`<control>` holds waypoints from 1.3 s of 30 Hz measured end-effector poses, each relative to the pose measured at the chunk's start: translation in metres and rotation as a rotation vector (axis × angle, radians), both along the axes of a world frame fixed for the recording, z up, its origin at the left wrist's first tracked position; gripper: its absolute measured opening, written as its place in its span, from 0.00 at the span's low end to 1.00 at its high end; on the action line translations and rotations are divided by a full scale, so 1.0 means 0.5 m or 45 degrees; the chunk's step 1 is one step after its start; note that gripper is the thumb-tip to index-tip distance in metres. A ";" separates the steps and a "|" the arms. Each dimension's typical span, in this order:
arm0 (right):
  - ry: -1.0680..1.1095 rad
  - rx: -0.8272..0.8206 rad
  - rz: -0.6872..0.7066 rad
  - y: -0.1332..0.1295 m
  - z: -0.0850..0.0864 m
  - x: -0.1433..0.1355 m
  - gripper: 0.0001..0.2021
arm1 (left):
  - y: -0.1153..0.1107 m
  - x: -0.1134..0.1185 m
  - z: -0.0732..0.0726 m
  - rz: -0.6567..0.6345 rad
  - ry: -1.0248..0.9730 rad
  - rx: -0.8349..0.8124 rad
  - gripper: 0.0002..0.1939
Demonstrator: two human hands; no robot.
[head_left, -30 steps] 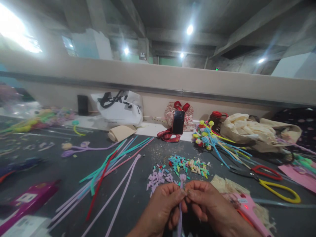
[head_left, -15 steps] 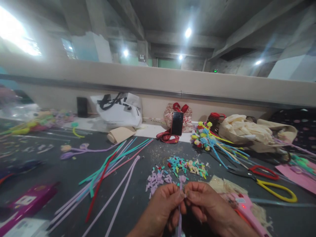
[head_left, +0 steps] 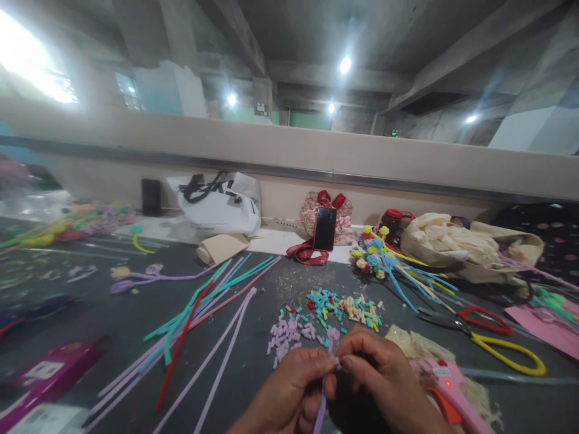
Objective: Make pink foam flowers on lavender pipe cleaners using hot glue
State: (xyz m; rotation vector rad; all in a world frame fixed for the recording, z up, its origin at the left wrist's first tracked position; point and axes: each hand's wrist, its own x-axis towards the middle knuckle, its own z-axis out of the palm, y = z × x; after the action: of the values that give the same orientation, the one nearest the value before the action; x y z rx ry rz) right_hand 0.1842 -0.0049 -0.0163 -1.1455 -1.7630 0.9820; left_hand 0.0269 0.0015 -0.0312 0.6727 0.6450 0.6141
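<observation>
Low in the head view, my left hand (head_left: 296, 386) pinches a lilac fuzzy stem (head_left: 321, 407), whose lower end hangs down below the fingers. My right hand (head_left: 382, 374) is closed beside it, thumb and forefinger together at the upper part of the stem; whatever small piece they hold is too small to make out. The stem's lilac top shows just above the fingertips. Behind my hands lie a heap of short lilac pieces (head_left: 287, 334) and a heap of blue, green, cream and yellow pieces (head_left: 325, 304).
Long fuzzy stems (head_left: 181, 337) lie at the left, near a purple tool (head_left: 58, 367). At the right are scissors (head_left: 506, 352), a pink glue gun (head_left: 459, 392) and a bunch of flowers (head_left: 373, 253). A phone (head_left: 324, 229) and a white bag (head_left: 221, 205) stand behind.
My right hand has turned and its fingers have curled in more. My left hand has shifted slightly lower, and the stem's lower end now slants to the left.
</observation>
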 end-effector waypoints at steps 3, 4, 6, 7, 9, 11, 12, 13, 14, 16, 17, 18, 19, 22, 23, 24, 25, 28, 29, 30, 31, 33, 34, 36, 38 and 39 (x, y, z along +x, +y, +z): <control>-0.106 0.128 -0.016 0.000 0.013 0.006 0.07 | -0.006 0.004 0.003 0.083 0.009 -0.043 0.15; -0.109 0.149 -0.035 0.003 0.017 0.010 0.07 | -0.006 0.005 0.001 0.097 0.027 -0.043 0.15; -0.096 0.176 -0.056 0.009 0.026 0.020 0.07 | -0.003 0.005 -0.003 0.103 0.064 -0.040 0.12; -0.094 0.185 -0.049 0.014 0.030 0.026 0.07 | -0.001 0.005 -0.006 0.098 0.077 -0.041 0.10; -0.103 0.211 -0.007 0.022 0.038 0.037 0.08 | 0.003 0.004 -0.009 0.073 0.111 -0.045 0.07; -0.116 0.221 0.024 0.029 0.042 0.046 0.09 | 0.005 0.004 -0.010 0.062 0.150 -0.040 0.07; -0.120 0.224 0.035 0.031 0.044 0.049 0.09 | 0.006 0.004 -0.010 0.053 0.171 -0.034 0.07; -0.124 0.224 0.044 0.032 0.045 0.051 0.09 | 0.006 0.005 -0.009 0.041 0.197 -0.028 0.06; -0.127 0.223 0.051 0.033 0.045 0.052 0.09 | 0.005 0.005 -0.008 0.030 0.222 -0.020 0.06; -0.134 0.216 0.064 0.032 0.046 0.053 0.08 | 0.004 0.006 -0.006 -0.006 0.287 -0.006 0.06; -0.138 0.211 0.075 0.031 0.046 0.053 0.08 | 0.004 0.006 -0.005 -0.026 0.323 -0.005 0.05; -0.141 0.206 0.089 0.029 0.047 0.054 0.07 | 0.003 0.006 -0.005 -0.044 0.355 -0.006 0.05; -0.145 0.199 0.105 0.028 0.048 0.054 0.07 | 0.003 0.005 -0.004 -0.059 0.382 -0.006 0.05; -0.166 0.184 0.160 0.026 0.051 0.056 0.05 | 0.003 0.005 -0.004 -0.094 0.420 0.004 0.05; -0.175 0.186 0.174 0.026 0.052 0.057 0.05 | 0.003 0.005 -0.004 -0.100 0.424 0.005 0.05; -0.190 0.189 0.186 0.025 0.054 0.058 0.05 | 0.002 0.006 -0.004 -0.099 0.430 0.003 0.04; -0.208 0.195 0.199 0.024 0.056 0.058 0.06 | 0.002 0.007 -0.005 -0.094 0.433 0.002 0.04; -0.270 0.218 0.233 0.022 0.059 0.057 0.06 | 0.001 0.009 -0.007 -0.090 0.429 0.013 0.05; -0.293 0.230 0.244 0.021 0.060 0.056 0.06 | 0.001 0.009 -0.008 -0.097 0.425 0.019 0.05; -0.317 0.243 0.254 0.021 0.060 0.056 0.05 | 0.001 0.009 -0.009 -0.104 0.420 0.020 0.05; -0.338 0.260 0.259 0.020 0.060 0.055 0.05 | 0.001 0.008 -0.010 -0.110 0.416 0.024 0.05; -0.378 0.291 0.268 0.020 0.060 0.054 0.05 | 0.001 0.006 -0.011 -0.109 0.407 0.029 0.05; -0.394 0.302 0.271 0.021 0.060 0.053 0.05 | 0.001 0.005 -0.011 -0.105 0.401 0.037 0.06; -0.419 0.320 0.276 0.021 0.061 0.052 0.05 | 0.001 0.004 -0.011 -0.101 0.392 0.047 0.06; -0.439 0.350 0.292 0.022 0.061 0.052 0.05 | -0.001 0.003 -0.011 -0.103 0.390 0.051 0.05; -0.449 0.368 0.298 0.022 0.061 0.051 0.05 | -0.001 0.003 -0.011 -0.106 0.388 0.054 0.05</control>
State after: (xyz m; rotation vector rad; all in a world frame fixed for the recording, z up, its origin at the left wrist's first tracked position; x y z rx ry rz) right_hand 0.2097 0.0060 0.0142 -0.9843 -2.2775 0.6507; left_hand 0.0284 0.0008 -0.0366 0.8374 0.8835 0.4519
